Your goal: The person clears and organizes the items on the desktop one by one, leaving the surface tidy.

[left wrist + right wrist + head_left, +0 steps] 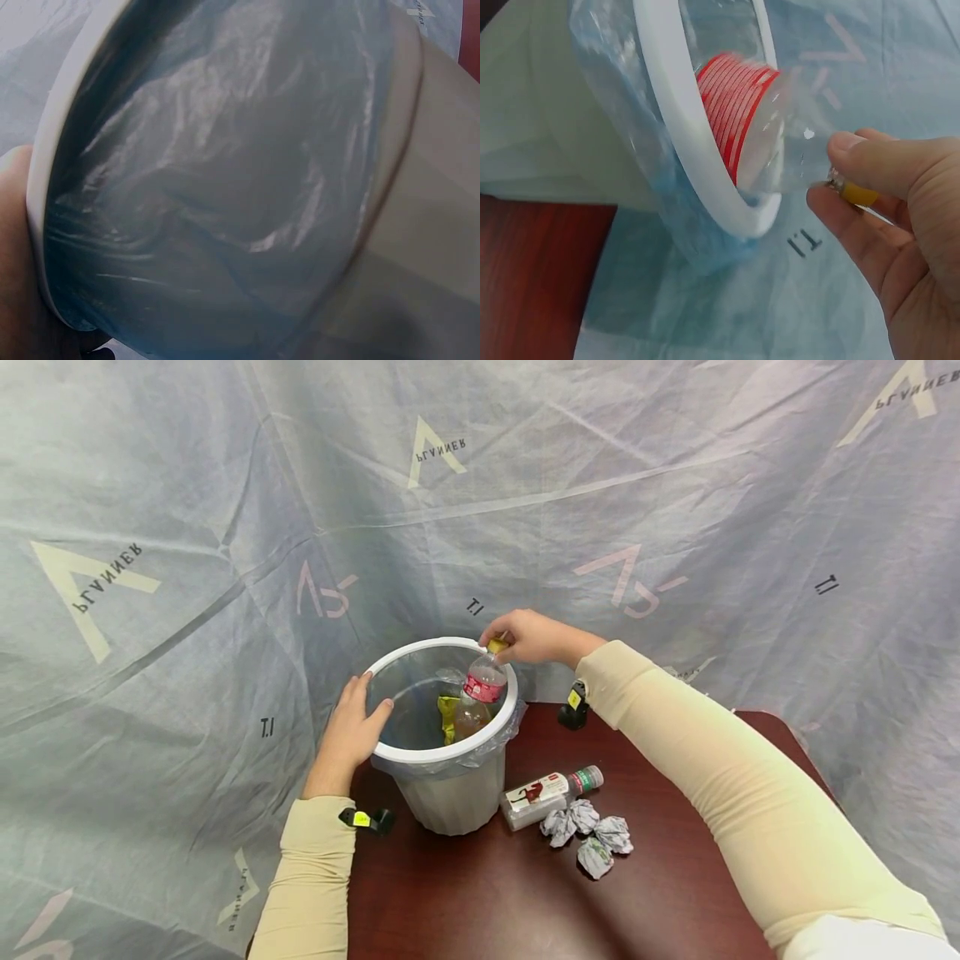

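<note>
My right hand (531,635) pinches a clear plastic bottle by its yellow cap and neck. The bottle (486,681), with a red label, hangs tilted, its base down inside the trash can (442,797); in the right wrist view its label (739,112) shows just past the white rim. At the can's left side my left hand (351,727) grips the rim, thumb over the inside and fingers along the outside. A translucent liner bag (225,150) folds over the rim. Inside the can is a yellow wrapper (447,714), beside the bottle.
On the dark red table (480,902), right of the can, lies another clear bottle (551,793) with a white label. Several crumpled paper balls (596,856) sit just in front of it. Grey printed sheeting (525,510) hangs close behind and to both sides.
</note>
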`<move>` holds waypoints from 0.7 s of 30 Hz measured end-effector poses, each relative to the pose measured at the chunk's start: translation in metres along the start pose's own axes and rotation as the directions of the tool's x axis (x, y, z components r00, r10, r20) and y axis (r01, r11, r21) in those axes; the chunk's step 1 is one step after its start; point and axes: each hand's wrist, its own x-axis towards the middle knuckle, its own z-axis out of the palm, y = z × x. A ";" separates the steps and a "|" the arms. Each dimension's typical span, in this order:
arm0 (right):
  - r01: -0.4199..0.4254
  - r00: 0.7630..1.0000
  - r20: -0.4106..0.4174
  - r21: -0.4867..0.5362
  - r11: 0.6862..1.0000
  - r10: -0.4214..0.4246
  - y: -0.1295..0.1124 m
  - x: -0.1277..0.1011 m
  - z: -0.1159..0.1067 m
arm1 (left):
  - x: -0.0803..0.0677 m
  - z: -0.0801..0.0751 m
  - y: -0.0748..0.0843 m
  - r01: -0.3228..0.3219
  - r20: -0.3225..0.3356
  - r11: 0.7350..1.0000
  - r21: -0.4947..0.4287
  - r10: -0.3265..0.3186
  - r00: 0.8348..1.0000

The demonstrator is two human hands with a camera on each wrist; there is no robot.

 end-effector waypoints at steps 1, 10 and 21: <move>0.003 1.000 0.011 -0.011 1.000 -0.003 -0.002 0.002 0.003 | 0.000 0.000 0.000 0.000 -0.001 1.000 0.000 0.000 1.000; 0.098 0.990 0.118 -0.178 0.979 -0.077 -0.011 0.018 0.031 | 0.001 0.001 -0.003 -0.001 -0.005 1.000 -0.001 0.001 1.000; 0.117 0.977 0.207 -0.293 0.949 -0.057 -0.022 0.029 0.063 | 0.001 0.001 -0.005 -0.015 -0.010 1.000 -0.006 0.015 1.000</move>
